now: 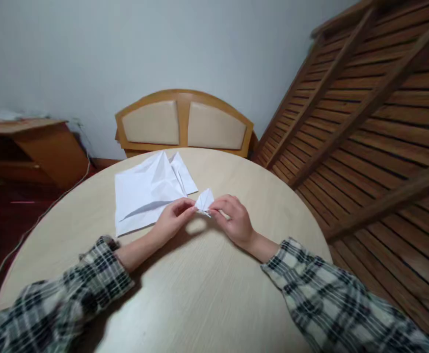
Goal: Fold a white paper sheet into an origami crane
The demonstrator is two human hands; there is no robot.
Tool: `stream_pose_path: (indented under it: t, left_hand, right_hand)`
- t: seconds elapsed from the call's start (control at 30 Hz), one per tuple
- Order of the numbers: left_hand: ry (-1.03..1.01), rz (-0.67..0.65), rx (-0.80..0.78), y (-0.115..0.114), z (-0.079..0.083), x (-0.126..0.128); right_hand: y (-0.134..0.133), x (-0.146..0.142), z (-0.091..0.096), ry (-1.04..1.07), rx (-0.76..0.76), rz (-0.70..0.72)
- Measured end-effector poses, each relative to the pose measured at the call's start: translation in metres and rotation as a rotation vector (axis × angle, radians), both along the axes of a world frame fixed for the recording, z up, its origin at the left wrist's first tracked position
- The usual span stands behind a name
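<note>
Between my two hands is a small piece of folded white paper, its pointed tip facing away from me. My left hand pinches its left side between thumb and fingers. On the opposite side, my right hand grips the paper the same way, fingers curled. The finer folds near my fingertips are too small to make out. Just beyond my left hand lie larger creased sheets of white paper, partly overlapping, with raised folds.
A round pale wood table is under my hands. Behind it stands a wooden headboard with cream panels against the wall. Slatted wooden boards lean at the right. A wooden cabinet and a white cable are at the left.
</note>
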State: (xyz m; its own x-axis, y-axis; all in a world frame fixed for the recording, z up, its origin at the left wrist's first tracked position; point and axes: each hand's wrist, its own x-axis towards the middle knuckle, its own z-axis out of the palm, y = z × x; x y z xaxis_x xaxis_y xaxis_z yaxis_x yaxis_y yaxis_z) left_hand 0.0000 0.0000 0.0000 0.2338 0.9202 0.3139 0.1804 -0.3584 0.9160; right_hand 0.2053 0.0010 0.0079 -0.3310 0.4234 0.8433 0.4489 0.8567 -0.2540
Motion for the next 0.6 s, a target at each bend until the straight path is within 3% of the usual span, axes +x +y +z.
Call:
stream_pose_path:
  t: [0.2,0.6]
  left_hand:
    - [0.042,0.001,0.020,0.0015,-0.0018,-0.0015]
    - [-0.218,-0.130,-0.199,-0.0050,0.0026,0.0072]
  right_hand:
    - [0.0001,0.0014,-0.0024,0.007,-0.040,0.009]
    - [0.0002,0.0015,-0.0032,0.066,-0.077,0.061]
